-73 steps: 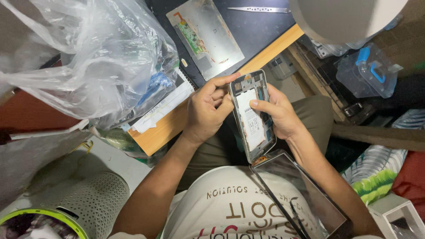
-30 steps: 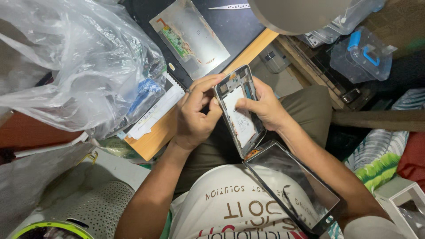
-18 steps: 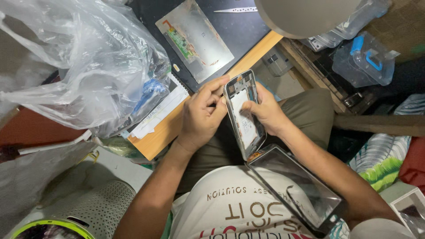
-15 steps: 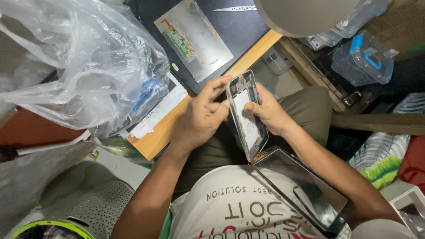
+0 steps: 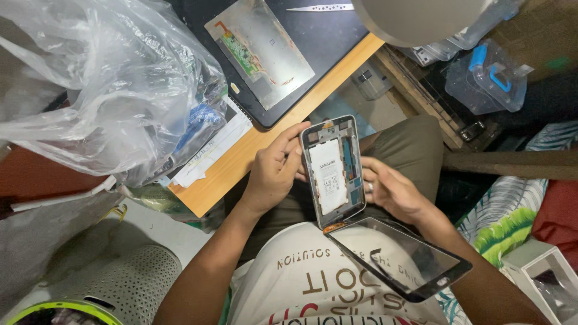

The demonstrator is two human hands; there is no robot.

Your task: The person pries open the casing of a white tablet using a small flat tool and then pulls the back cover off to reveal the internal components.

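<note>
Opened tablet body (image 5: 332, 173), back cover off, white battery exposed in a silver frame, held upright over the lap just off the edge of the wooden desk (image 5: 283, 129). Detached black glass screen panel (image 5: 398, 257) hanging from the body's lower end, lying tilted across the white printed shirt (image 5: 313, 283). Left hand (image 5: 274, 171) on the body's left edge, fingers curled and gripping the frame, thumb and fingertips pressed against the rim near the top corner. Right hand (image 5: 391, 192) at the body's right edge, fingers loosely spread, ring on one finger, tips touching the frame's side; firm grip or mere support, cannot tell. Olive trousers (image 5: 409, 144) beneath both hands. On the desk, a dark mat (image 5: 325, 36) carrying a second metal backplate with green circuit board (image 5: 259, 51); thin metal blade (image 5: 319, 8) near the mat's far edge. Large crumpled clear plastic bag (image 5: 102, 84) covering the desk's left part, papers under it. Clear plastic box with blue latches (image 5: 487, 78) well apart to the right. Perforated grey bin (image 5: 114, 283) at lower left, on the floor.
</note>
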